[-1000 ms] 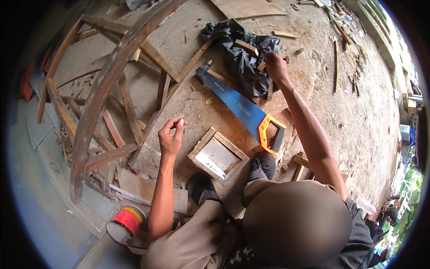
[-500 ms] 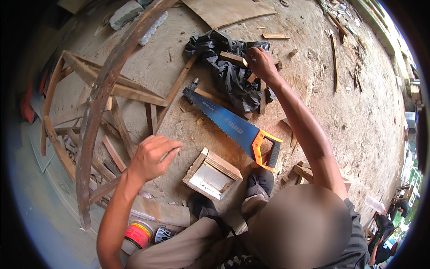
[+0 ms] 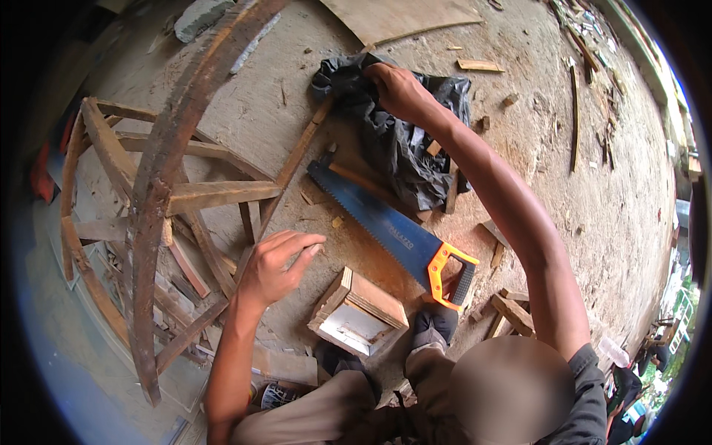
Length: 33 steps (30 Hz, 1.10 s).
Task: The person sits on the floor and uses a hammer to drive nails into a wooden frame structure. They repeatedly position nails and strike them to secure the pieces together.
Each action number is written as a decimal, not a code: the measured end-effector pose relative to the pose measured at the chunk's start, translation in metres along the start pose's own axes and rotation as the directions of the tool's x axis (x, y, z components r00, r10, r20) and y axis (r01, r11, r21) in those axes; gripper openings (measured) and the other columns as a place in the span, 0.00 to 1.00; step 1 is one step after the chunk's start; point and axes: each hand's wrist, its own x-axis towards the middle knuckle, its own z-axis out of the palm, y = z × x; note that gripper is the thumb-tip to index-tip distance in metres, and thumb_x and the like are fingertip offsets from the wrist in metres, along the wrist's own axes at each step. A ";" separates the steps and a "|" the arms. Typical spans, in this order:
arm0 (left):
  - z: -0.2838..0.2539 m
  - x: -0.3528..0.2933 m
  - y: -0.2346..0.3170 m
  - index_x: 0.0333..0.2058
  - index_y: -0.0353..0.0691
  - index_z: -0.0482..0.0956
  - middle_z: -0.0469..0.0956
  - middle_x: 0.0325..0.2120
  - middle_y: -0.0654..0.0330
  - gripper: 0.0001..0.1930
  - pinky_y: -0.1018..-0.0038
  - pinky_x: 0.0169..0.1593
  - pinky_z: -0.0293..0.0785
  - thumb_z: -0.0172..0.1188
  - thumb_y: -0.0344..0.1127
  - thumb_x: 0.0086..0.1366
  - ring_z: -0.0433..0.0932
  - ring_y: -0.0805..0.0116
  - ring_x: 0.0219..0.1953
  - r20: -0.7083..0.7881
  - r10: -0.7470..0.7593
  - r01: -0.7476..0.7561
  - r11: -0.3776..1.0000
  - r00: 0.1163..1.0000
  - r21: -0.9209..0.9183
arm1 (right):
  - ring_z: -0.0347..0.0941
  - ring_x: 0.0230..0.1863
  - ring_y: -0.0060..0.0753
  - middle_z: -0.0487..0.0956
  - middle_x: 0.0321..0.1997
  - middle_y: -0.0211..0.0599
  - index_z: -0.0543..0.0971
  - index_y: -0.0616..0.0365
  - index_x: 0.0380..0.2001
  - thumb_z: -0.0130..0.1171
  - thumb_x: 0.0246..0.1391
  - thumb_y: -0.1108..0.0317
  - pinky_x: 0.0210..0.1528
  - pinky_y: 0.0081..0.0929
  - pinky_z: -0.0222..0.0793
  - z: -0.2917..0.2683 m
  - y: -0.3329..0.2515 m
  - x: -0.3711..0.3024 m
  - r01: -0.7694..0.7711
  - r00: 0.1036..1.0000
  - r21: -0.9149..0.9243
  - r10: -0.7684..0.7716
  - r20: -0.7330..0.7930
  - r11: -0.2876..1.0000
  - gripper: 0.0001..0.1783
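My left hand [image 3: 280, 268] is raised left of the saw, its thumb and forefinger pinched together. Something small may sit at the fingertips; I cannot make it out. Far ahead, my right hand [image 3: 399, 93] reaches onto a crumpled black plastic bag [image 3: 404, 148], its fingers curled down and their tips hidden against the plastic. The hand saw [image 3: 389, 226], with a blue blade and an orange and black handle [image 3: 454, 276], lies on the ground between my hands. Close to my feet, a small wooden box [image 3: 360, 315] with a pale inner face stands tilted.
At left is a wooden frame [image 3: 226, 194] of nailed battens, with a long curved dark timber [image 3: 157, 170] in front. A plywood sheet [image 3: 400, 21] lies at the far edge. Offcuts [image 3: 513, 311] lie at right, and a can [image 3: 276, 394] stands beside my left leg.
My right hand has moved left across the bag, away from the wooden block it was beside; that block is now out of sight. My left hand keeps its pinch. The view has shifted slightly.
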 end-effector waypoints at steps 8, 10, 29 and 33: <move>0.005 0.030 0.004 0.40 0.35 0.82 0.83 0.33 0.53 0.09 0.67 0.41 0.77 0.62 0.24 0.59 0.82 0.56 0.36 -0.071 0.080 -0.086 0.994 0.994 -0.074 | 0.78 0.32 0.58 0.79 0.27 0.54 0.79 0.66 0.26 0.61 0.44 0.67 0.35 0.44 0.75 0.023 0.032 0.016 -0.112 0.956 -0.209 0.162 0.244 0.972 0.11; 0.006 0.026 -0.001 0.40 0.35 0.82 0.83 0.33 0.53 0.09 0.67 0.41 0.77 0.62 0.24 0.59 0.82 0.56 0.36 -0.059 0.065 -0.070 0.994 0.996 -0.083 | 0.78 0.36 0.53 0.80 0.30 0.49 0.80 0.60 0.32 0.61 0.45 0.66 0.37 0.42 0.75 0.029 0.034 0.015 -0.033 0.969 -0.119 0.061 0.238 0.992 0.11; 0.004 -0.004 -0.005 0.40 0.35 0.81 0.83 0.31 0.52 0.08 0.66 0.41 0.76 0.61 0.26 0.62 0.82 0.56 0.35 -0.044 0.071 -0.075 0.993 0.996 -0.096 | 0.70 0.51 0.44 0.74 0.46 0.47 0.78 0.51 0.41 0.52 0.52 0.66 0.50 0.42 0.62 0.054 -0.003 -0.012 0.012 0.975 -0.560 0.115 0.192 0.828 0.13; -0.006 -0.015 0.003 0.40 0.36 0.81 0.82 0.31 0.50 0.08 0.65 0.40 0.77 0.61 0.27 0.62 0.82 0.54 0.35 -0.083 0.067 -0.073 0.995 0.994 -0.069 | 0.71 0.52 0.43 0.75 0.46 0.45 0.78 0.51 0.41 0.50 0.54 0.67 0.51 0.43 0.61 0.062 -0.008 -0.005 0.082 0.958 -0.596 0.103 0.270 0.799 0.12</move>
